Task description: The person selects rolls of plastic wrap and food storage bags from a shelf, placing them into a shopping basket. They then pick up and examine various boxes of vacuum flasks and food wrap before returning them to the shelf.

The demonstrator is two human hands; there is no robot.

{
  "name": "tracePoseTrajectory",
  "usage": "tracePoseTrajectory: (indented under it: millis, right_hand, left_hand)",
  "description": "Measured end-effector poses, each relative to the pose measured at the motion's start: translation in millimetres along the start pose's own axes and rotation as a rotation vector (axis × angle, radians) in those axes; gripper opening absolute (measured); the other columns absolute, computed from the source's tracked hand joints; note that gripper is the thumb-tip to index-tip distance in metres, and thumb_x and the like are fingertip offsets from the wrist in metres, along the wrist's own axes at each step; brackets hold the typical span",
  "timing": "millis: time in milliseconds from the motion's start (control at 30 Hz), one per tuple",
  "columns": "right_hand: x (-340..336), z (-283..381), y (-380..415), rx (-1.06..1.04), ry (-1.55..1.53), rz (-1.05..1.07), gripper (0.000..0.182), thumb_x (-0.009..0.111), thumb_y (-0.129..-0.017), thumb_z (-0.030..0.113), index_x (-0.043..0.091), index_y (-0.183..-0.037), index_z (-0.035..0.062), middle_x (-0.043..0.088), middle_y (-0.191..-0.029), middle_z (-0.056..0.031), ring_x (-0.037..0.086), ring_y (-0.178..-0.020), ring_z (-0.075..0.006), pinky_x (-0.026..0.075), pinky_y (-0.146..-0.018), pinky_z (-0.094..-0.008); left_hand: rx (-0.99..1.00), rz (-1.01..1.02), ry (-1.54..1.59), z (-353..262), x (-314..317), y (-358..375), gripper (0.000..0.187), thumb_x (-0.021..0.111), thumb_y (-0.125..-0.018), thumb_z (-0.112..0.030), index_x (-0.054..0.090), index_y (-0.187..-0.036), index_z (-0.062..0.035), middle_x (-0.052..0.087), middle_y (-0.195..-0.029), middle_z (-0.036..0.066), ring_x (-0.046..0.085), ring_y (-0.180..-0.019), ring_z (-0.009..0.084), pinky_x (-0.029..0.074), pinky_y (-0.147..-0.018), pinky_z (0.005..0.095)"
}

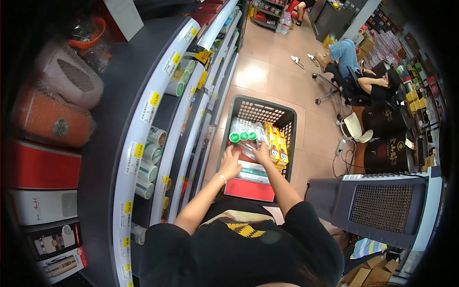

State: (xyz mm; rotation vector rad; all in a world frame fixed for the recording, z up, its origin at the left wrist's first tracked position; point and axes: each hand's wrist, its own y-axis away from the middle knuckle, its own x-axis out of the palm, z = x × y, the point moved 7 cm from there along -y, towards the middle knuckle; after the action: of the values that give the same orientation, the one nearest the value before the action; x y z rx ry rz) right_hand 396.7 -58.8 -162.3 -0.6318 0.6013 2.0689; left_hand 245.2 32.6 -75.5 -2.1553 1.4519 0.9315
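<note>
A dark plastic shopping basket (pixel 289 111) stands on the floor in front of me, holding several goods. Both hands reach into it. My left hand (pixel 231 163) is at the left side, fingers curled at a clear plastic pack (pixel 248 149) below a row of green-ended cylinders (pixel 243 136). My right hand (pixel 262 153) holds the pack's other side, its fingertips close to a white cylinder (pixel 260 132). Yellow boxes (pixel 275 142) stand along the basket's right side. Nearest me are pale teal-and-clear packages (pixel 253 171) and a flat red box (pixel 249 190).
Shelves with price strips (pixel 149 107) run along my left, stocked with green-and-white rolls (pixel 150 171) and slippers (pixel 57 117). To the right are a grey air cooler (pixel 382 206), a cable (pixel 351 160) on the tiles, and a person (pixel 344 55) seated on a wheeled chair (pixel 331 87).
</note>
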Motion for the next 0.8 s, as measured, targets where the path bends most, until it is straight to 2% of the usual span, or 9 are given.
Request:
tracePoseTrajectory:
  millis: [33,100,133,267,367,500,567,700,800]
  right_hand:
    - [-1,1,3,0.021,0.061,-0.008,0.06,0.066,-0.063,0.012,0.04,-0.116,0.0022,0.05,-0.098,-0.018,0.053,-0.086,-0.0299,0.044,-0.077,-0.0368]
    - [0,5,7,0.011,0.21,-0.079,0.069,0.068,-0.061,0.013,0.037,-0.122,0.0053,0.045,-0.107,-0.0208,0.05,-0.093,-0.0347,0.042,-0.083,-0.039]
    - [9,7,2,-0.022,0.204,0.005,0.078,0.069,-0.06,0.013,0.031,-0.128,0.0118,0.037,-0.116,-0.0229,0.042,-0.103,-0.0399,0.037,-0.09,-0.0411]
    - [31,61,-3,-0.242,0.319,0.095,0.079,0.072,-0.058,0.013,0.033,-0.126,0.0156,0.036,-0.118,-0.022,0.038,-0.11,-0.0377,0.037,-0.091,-0.0417]
    - [54,94,-3,-0.471,0.453,0.108,0.08,0.071,-0.056,0.018,0.032,-0.126,0.0118,0.034,-0.121,-0.0248,0.04,-0.108,-0.0401,0.039,-0.086,-0.0422]
    - [75,91,-26,-0.343,0.576,0.134,0.065,0.073,-0.054,0.011,0.044,-0.112,0.0139,0.046,-0.105,-0.014,0.046,-0.101,-0.0319,0.042,-0.081,-0.042]
    - [75,87,-31,-0.397,0.64,0.083,0.056,0.072,-0.055,0.014,0.047,-0.105,0.0144,0.048,-0.1,-0.0109,0.048,-0.098,-0.0291,0.042,-0.077,-0.0415]
    - [21,108,-31,-0.371,0.549,0.025,0.051,0.069,-0.055,0.017,0.051,-0.102,0.0146,0.05,-0.098,-0.0102,0.049,-0.096,-0.0285,0.041,-0.075,-0.0414]
    - [-41,130,-27,-0.501,0.27,-0.003,0.046,0.065,-0.055,0.012,0.054,-0.1,0.0119,0.053,-0.094,-0.0113,0.051,-0.093,-0.0297,0.041,-0.08,-0.0397]
  left_hand:
    - [-0.091,0.201,-0.068,13,21,11,0.041,0.06,-0.069,-0.014,0.047,-0.107,-0.0053,0.032,-0.122,0.023,0.033,-0.113,0.0398,0.032,-0.092,0.0467]
    - [-0.053,0.317,-0.059,21,37,26,0.046,0.061,-0.069,-0.018,0.046,-0.111,-0.0056,0.035,-0.122,0.021,0.032,-0.115,0.0387,0.033,-0.092,0.047]
    - [-0.038,0.371,-0.055,21,44,32,0.048,0.061,-0.07,-0.019,0.046,-0.113,-0.0058,0.037,-0.123,0.021,0.031,-0.116,0.0382,0.034,-0.092,0.0472]
    - [-0.029,0.216,-0.025,20,37,42,0.047,0.06,-0.072,-0.02,0.048,-0.114,-0.0048,0.039,-0.124,0.019,0.031,-0.119,0.0363,0.033,-0.093,0.0456]
    - [-0.03,0.114,-0.024,16,27,54,0.042,0.059,-0.072,-0.018,0.05,-0.112,-0.0043,0.039,-0.124,0.019,0.031,-0.119,0.0359,0.034,-0.092,0.0452]
    - [-0.072,-0.029,-0.026,16,9,73,0.039,0.059,-0.072,-0.015,0.052,-0.108,-0.004,0.041,-0.121,0.018,0.033,-0.117,0.0356,0.032,-0.095,0.0435]
    - [-0.099,-0.049,0.004,15,-3,79,0.037,0.059,-0.072,-0.015,0.053,-0.107,-0.0039,0.042,-0.12,0.018,0.035,-0.115,0.0349,0.033,-0.094,0.0422]
    - [-0.159,-0.08,0.097,21,-21,79,0.033,0.057,-0.074,-0.015,0.053,-0.105,-0.004,0.041,-0.12,0.019,0.036,-0.114,0.0349,0.032,-0.095,0.0385]
    - [-0.129,-0.131,0.089,18,-31,65,0.036,0.059,-0.072,-0.016,0.051,-0.106,-0.0058,0.042,-0.119,0.016,0.036,-0.113,0.0346,0.034,-0.093,0.0413]
